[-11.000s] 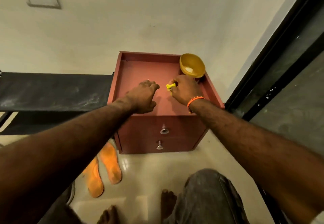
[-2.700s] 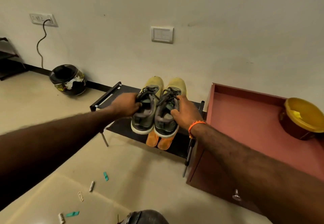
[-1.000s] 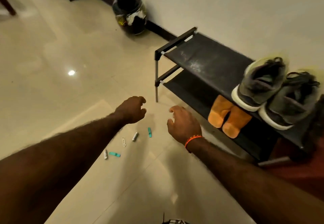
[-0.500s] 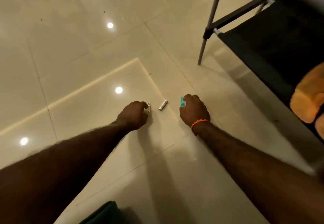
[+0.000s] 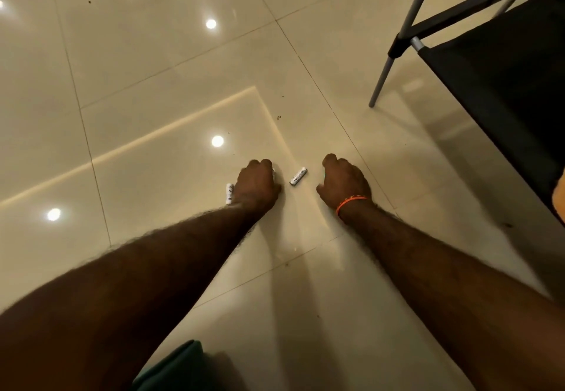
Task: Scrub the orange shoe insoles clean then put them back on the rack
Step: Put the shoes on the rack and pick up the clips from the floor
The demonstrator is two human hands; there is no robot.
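I see only an orange sliver of insole point(image 5: 559, 195) at the right edge by the rack point(image 5: 495, 63), well apart from both curled hands, left point(image 5: 256, 184) maybe pinching something, right point(image 5: 344, 181) I cannot tell, a white tube point(image 5: 298, 176) lying slantwise between them.

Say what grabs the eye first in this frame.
Two hands, left and right, knuckles up on the glossy tile floor, with a small white tube lying between them. A black rack fills the upper right corner.
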